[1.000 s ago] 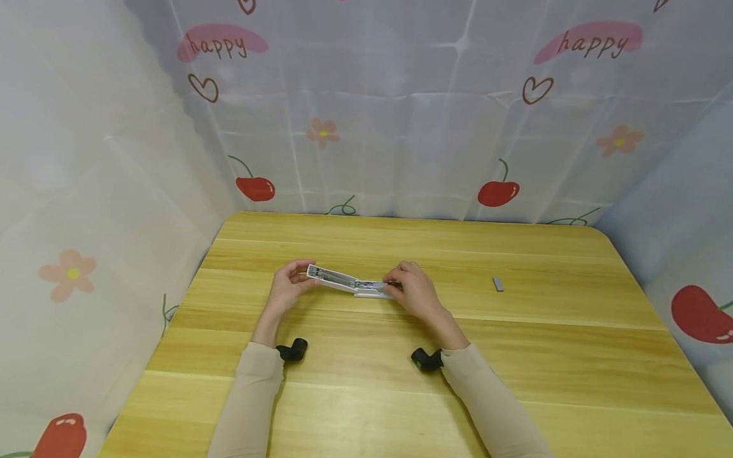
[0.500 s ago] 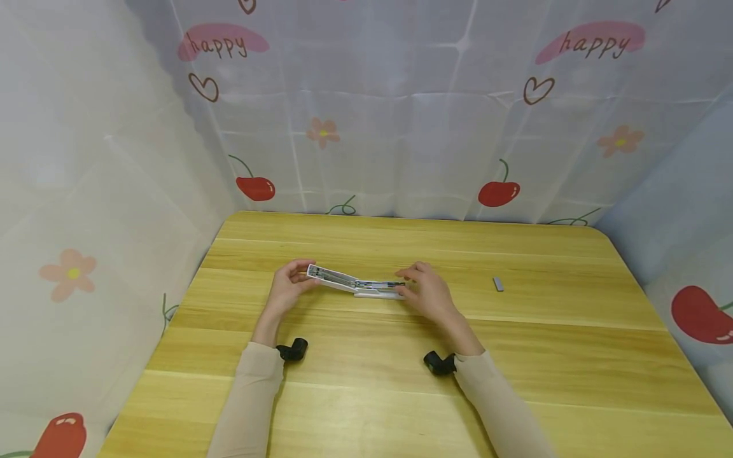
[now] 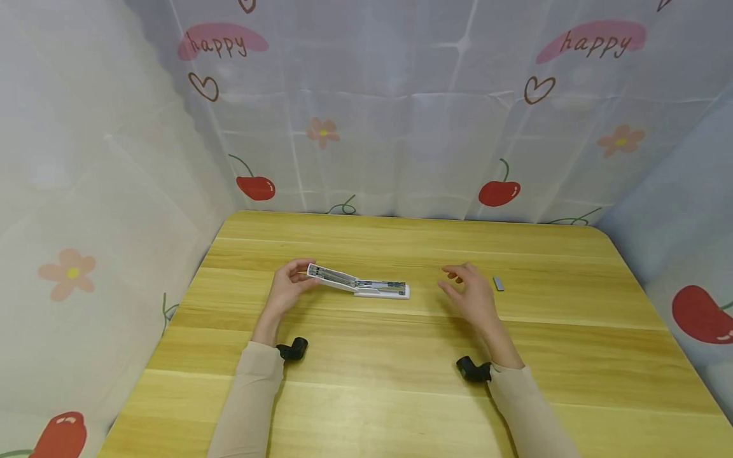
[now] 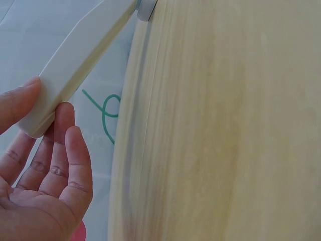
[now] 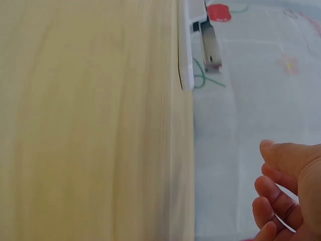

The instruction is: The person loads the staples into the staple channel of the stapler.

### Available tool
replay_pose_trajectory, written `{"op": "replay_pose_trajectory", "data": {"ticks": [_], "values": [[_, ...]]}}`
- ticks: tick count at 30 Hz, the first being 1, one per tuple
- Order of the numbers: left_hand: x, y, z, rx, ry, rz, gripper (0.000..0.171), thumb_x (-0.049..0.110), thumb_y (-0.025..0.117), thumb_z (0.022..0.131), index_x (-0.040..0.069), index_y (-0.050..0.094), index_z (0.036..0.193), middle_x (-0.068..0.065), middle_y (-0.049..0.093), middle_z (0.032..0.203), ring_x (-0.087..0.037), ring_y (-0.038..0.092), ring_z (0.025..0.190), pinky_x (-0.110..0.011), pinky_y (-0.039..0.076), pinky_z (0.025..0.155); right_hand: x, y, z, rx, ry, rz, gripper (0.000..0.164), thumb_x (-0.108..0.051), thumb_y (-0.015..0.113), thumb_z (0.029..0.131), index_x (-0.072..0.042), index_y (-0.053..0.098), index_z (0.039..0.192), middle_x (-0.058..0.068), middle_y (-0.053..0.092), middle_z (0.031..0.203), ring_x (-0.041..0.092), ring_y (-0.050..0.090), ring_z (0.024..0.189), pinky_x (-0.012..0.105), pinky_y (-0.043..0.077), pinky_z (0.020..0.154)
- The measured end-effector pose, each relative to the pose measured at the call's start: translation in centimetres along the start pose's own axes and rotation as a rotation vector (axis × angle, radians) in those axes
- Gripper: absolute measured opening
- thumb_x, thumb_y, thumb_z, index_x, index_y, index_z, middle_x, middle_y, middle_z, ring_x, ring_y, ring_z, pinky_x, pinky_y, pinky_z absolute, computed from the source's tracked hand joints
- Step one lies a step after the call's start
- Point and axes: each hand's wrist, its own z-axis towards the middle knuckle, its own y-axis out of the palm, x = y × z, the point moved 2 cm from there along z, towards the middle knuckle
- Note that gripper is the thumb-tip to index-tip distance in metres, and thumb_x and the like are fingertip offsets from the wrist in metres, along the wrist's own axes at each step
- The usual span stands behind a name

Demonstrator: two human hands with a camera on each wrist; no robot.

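A white stapler (image 3: 380, 292) stands opened out on the table, its base flat and its top cover tilted up to the left, with the metal magazine showing. My left hand (image 3: 286, 289) pinches the raised end of the cover; in the left wrist view the thumb lies on one side of the cover (image 4: 75, 60) and fingertips on the other. My right hand (image 3: 472, 296) is in the air to the right of the stapler, holding nothing, its fingers loosely bent. A small grey strip that looks like staples (image 3: 498, 284) lies just beyond it to the right.
The wooden table (image 3: 366, 394) has a patterned curtain (image 3: 389, 146) along its back edge and more sheeting at both sides. A black wrist camera (image 3: 472, 369) sits on the right wrist, another black camera (image 3: 293, 349) on the left.
My right hand has let go of the stapler's magazine end and moved right, towards the grey strip. The left hand and the stapler have stayed in place.
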Motion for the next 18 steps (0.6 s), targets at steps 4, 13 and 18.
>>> {"op": "replay_pose_trajectory", "data": {"ticks": [4, 13, 18], "values": [[0.1, 0.0, 0.0, 0.001, -0.003, -0.005, 0.05, -0.004, 0.072, 0.084, -0.004, 0.055, 0.132, -0.023, 0.058, 0.128, -0.011, 0.062, 0.092, -0.026, 0.055, 0.081, 2.1, -1.5, -0.6, 0.05, 0.068, 0.019, 0.032, -0.012, 0.073, 0.088, 0.003, 0.067, 0.116, 0.02, 0.064, 0.1, 0.035, 0.058, 0.088, 0.048, 0.047, 0.077], [-0.1, 0.0, 0.1, -0.001, -0.01, -0.006, 0.051, -0.003, 0.072, 0.085, -0.004, 0.055, 0.133, -0.023, 0.057, 0.129, -0.006, 0.062, 0.09, -0.026, 0.055, 0.082, 6.5, -4.4, -1.6, 0.221, 0.259, -0.015, 0.031, -0.009, 0.073, 0.087, 0.007, 0.067, 0.113, 0.024, 0.064, 0.1, 0.036, 0.058, 0.085, 0.033, 0.041, 0.072], [-0.2, 0.1, 0.0, 0.003, -0.013, 0.001, 0.05, -0.002, 0.072, 0.085, -0.003, 0.056, 0.132, -0.022, 0.058, 0.129, -0.009, 0.061, 0.092, -0.025, 0.054, 0.081, 7.7, -5.1, -2.4, 0.275, 0.324, 0.0, 0.032, -0.01, 0.074, 0.086, 0.006, 0.068, 0.113, 0.024, 0.064, 0.102, 0.033, 0.058, 0.086, 0.022, 0.039, 0.072]]}}
